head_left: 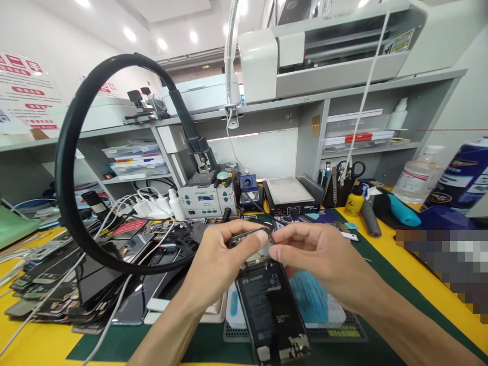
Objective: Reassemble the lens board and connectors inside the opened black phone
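An opened smartphone (269, 310), its black battery and inner parts bare, is held tilted in front of me. My left hand (224, 254) grips its upper left edge, with the thumb laid across the top end. At the upper right corner, my right hand (305, 249) has its thumb and index finger pinched together against the edge. Whatever may be between those fingertips is too small to make out. Beneath the phone lie a blue sheet (310, 297) and a white, box-like thing (335, 312) on a dark perforated mat (353, 330).
Stacked phone parts (49, 274) fill the left side under a thick black hose loop (66, 168). Behind stand a soldering and hot-air station (208, 201) and a flat heating plate (292, 193). A yellow bottle (354, 202), scissors (356, 169) and a spray can (463, 173) are at right.
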A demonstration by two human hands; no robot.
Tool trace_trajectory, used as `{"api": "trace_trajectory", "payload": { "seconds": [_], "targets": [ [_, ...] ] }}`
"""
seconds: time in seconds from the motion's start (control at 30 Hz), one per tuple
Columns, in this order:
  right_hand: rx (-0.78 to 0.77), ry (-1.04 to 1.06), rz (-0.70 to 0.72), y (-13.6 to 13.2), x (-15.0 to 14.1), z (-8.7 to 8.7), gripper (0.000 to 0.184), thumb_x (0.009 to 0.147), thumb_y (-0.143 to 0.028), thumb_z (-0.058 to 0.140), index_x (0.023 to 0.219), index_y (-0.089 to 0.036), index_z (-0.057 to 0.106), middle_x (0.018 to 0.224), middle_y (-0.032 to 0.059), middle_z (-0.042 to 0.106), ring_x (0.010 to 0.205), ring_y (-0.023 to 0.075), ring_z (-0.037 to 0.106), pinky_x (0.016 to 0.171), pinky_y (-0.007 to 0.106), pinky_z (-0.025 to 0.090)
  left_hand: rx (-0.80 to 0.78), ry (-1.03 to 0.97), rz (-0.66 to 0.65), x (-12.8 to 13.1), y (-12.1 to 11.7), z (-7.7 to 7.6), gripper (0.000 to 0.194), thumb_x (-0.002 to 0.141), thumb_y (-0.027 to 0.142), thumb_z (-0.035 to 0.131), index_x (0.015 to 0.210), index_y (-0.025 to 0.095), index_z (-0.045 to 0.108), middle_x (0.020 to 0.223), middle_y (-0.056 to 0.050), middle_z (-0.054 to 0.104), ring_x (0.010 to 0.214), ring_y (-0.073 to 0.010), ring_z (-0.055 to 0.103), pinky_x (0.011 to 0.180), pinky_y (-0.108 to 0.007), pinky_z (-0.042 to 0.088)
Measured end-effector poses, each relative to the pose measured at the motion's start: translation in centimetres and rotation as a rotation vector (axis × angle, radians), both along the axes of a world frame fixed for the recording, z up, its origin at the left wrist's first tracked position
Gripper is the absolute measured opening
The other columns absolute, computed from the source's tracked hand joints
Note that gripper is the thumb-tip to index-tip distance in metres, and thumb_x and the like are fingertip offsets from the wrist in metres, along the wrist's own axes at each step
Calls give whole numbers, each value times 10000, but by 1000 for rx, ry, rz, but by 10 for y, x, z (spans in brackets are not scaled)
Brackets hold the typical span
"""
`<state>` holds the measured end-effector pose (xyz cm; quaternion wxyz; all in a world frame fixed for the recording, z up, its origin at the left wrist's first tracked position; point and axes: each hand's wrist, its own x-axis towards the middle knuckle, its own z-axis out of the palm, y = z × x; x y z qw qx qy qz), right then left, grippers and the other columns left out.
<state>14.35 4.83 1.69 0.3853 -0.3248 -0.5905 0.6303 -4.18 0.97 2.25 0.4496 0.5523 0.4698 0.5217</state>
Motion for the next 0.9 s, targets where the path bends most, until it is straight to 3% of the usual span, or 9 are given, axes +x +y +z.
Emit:
{"api": "trace_trajectory", "payload": {
  "seconds": [0.13, 0.23, 0.3, 0.43, 0.53, 0.63, 0.73, 0.8, 0.9],
  "targets": [
    [-33, 108, -70, 7, 4, -3, 252, 650, -239, 892, 869, -196, 775, 789, 5, 749, 680, 148, 666, 561, 206, 561, -53, -148, -88, -1, 1, 4, 438, 921, 533, 501, 842, 218, 794, 724, -59, 716, 691, -230, 649, 626, -320, 510],
    [-10, 43, -24, 5, 4, -2, 237, 654, -238, 894, 852, -186, 775, 754, 3, 735, 671, 150, 664, 564, 213, 567, -10, -45, -28, -1, 0, 4, 259, 859, 451, 674, 834, 220, 787, 756, -35, 717, 733, -214, 644, 652, -293, 495],
    [-7, 28, -20, 4, 4, -1, 222, 662, -237, 892, 844, -189, 775, 754, 1, 738, 663, 145, 665, 547, 203, 565, -45, -108, -60, -2, -1, 5, 208, 848, 415, 713, 859, 222, 790, 781, -22, 725, 737, -191, 642, 678, -274, 493],
    [-38, 133, -117, 7, 8, 3, 257, 646, -307, 911, 847, -209, 784, 802, 27, 760, 709, 181, 701, 565, 239, 605, -171, -394, -230, -3, -2, 3, 509, 968, 544, 397, 971, 213, 783, 792, -78, 747, 736, -243, 686, 665, -352, 539],
    [-39, 175, -176, 11, 10, 5, 278, 607, -308, 938, 829, -226, 792, 803, 27, 755, 731, 198, 713, 586, 261, 630, -242, -406, -235, 2, -4, -6, 581, 976, 597, 329, 1134, 225, 746, 789, -89, 761, 747, -270, 714, 642, -386, 554],
    [-43, 190, -179, 10, 11, 6, 276, 604, -282, 944, 827, -229, 790, 782, 14, 745, 685, 185, 712, 573, 257, 632, -289, -515, -396, 9, -8, -16, 578, 993, 613, 308, 1259, 271, 690, 872, -68, 779, 799, -277, 734, 752, -432, 556],
    [-62, 212, -97, 8, 12, 5, 235, 672, -308, 908, 842, -229, 767, 770, 6, 747, 547, 173, 690, 444, 261, 588, -348, -570, -583, 13, -11, -22, 704, 983, 680, 226, 1252, 240, 704, 983, -79, 777, 908, -274, 734, 939, -443, 497],
    [-69, 226, -43, 7, 13, 5, 207, 725, -337, 873, 857, -231, 754, 766, 10, 751, 483, 175, 671, 376, 268, 551, -380, -566, -612, 14, -12, -24, 790, 956, 732, 208, 1223, 200, 727, 1019, -95, 774, 952, -277, 729, 987, -429, 471],
    [-38, 225, -82, 7, 13, 5, 186, 727, -319, 874, 851, -229, 769, 770, 12, 756, 588, 176, 707, 504, 266, 616, -404, -553, -575, 13, -12, -26, 818, 917, 782, 240, 1146, 193, 760, 1003, -99, 778, 937, -294, 735, 971, -437, 485]
  ]
}}
